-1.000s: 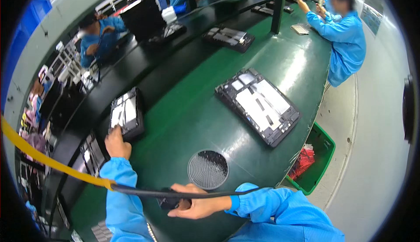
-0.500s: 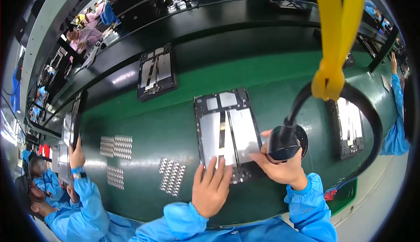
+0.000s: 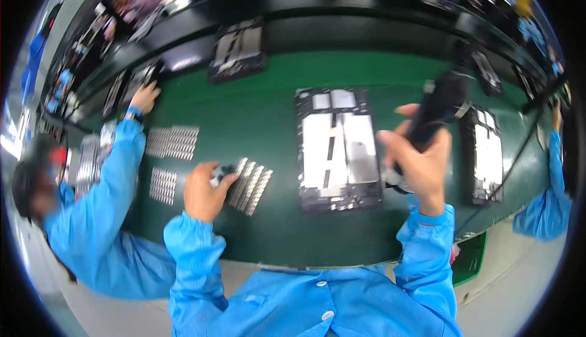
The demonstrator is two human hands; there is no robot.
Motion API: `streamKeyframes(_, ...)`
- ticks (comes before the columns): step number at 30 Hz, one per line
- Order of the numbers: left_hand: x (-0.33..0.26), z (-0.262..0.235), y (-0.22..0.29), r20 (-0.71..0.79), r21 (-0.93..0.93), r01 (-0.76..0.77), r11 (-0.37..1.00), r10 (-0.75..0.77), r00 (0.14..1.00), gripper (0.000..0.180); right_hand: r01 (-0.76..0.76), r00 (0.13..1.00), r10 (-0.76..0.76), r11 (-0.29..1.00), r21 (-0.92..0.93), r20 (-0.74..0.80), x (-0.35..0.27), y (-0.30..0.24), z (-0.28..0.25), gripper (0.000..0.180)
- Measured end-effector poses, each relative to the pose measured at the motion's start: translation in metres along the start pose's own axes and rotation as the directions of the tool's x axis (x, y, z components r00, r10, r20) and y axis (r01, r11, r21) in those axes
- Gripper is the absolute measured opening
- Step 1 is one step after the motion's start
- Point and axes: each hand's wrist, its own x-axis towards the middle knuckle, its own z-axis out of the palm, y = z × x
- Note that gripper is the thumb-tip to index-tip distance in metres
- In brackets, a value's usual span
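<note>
Black and blurred, what may be a tool (image 3: 438, 110) fills the right hand (image 3: 425, 163), best held clear of the tablet (image 3: 318, 149) left of it on the worktop (image 3: 268, 236), while the left hand (image 3: 202, 194) pinches a small piece (image 3: 221, 175) beside silvery parts (image 3: 251, 188).

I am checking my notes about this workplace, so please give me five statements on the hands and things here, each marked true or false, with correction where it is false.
1. The right hand holds a black tool. True.
2. The left hand lies flat on the opened device. False: it holds a small dark-and-white item beside a sheet of small metallic parts.
3. The opened device lies on the green table. True.
4. The green bin stands on the table. False: it is below the near edge.
</note>
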Motion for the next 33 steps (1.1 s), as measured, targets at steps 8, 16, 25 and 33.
streamKeyframes(8, -0.009, 0.024, -0.006, 0.111, -0.046, -0.013, 0.999, 0.018, 0.994, 0.048, 0.095, 0.995, -0.095, 0.995, -0.006, -0.041, -0.008, 0.002, -0.009, 0.038)
streamKeyframes(16, 0.009, 0.018, 0.006, 0.34, -0.148, 0.071, 0.986, -0.016, 0.94, 0.042, 0.118, 0.988, -0.119, 0.993, -0.022, -0.101, -0.009, -0.001, -0.015, 0.04)
streamKeyframes(25, 0.012, 0.038, 0.014, 0.371, -0.086, -0.123, 0.989, 0.146, 0.917, 0.044, 0.181, 0.97, -0.17, 0.982, 0.05, -0.174, -0.002, 0.009, -0.049, 0.054)
streamKeyframes(33, 0.012, 0.032, 0.032, 0.287, -0.136, -0.09, 0.987, 0.126, 0.95, 0.038, 0.344, 0.911, -0.295, 0.928, 0.14, -0.288, 0.005, 0.035, -0.071, 0.031)
